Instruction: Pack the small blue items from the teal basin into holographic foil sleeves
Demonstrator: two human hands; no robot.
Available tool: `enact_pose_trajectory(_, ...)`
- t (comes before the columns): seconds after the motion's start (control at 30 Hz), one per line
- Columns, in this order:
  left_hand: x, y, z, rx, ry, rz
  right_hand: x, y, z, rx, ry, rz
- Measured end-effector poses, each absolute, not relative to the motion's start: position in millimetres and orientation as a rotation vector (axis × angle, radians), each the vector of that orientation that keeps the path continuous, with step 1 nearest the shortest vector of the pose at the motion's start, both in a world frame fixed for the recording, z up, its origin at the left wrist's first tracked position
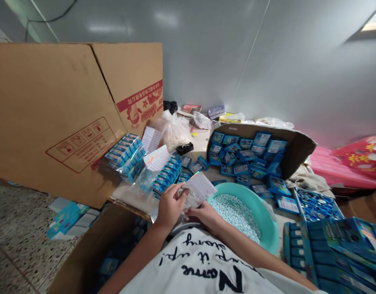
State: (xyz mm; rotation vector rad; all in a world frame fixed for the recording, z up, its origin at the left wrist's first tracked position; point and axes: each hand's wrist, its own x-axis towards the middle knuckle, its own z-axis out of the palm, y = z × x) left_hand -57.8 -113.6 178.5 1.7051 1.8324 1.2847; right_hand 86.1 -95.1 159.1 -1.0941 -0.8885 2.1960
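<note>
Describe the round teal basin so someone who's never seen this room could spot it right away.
Start at the big cardboard panel on the left, then look right to the open carton packed with blue packets. Just below that carton, beside the person's right hand, sits the round teal basin. It's the only round tub there, and it's filled with small pale blue pellets.

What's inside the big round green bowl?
The round teal plastic basin holds a heap of tiny pale blue and white round pellets. They cover its bottom, so that can't be seen. The person's right hand and arm hide the near part.
</note>
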Motion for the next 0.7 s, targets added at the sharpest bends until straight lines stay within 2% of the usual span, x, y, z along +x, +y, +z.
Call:
enact_pose_trajectory(0.2,-66.7,-104.9,179.6,1.646,1.683,1.273,88.7,-96.9,167.1,-1.109,-0.643,2.153)
enact_pose_trajectory(0.37,-68.4,-104.2,182.1,1.788,1.663,1.254,90.2,-101.2,170.6,-1.116,-0.652,2.173)
enact_pose_trajectory(0.7,-62.2,-114.2,166.8,2.266,1.898,1.234,88.4,-98.2,163.6,-1.091,-0.725,2.128)
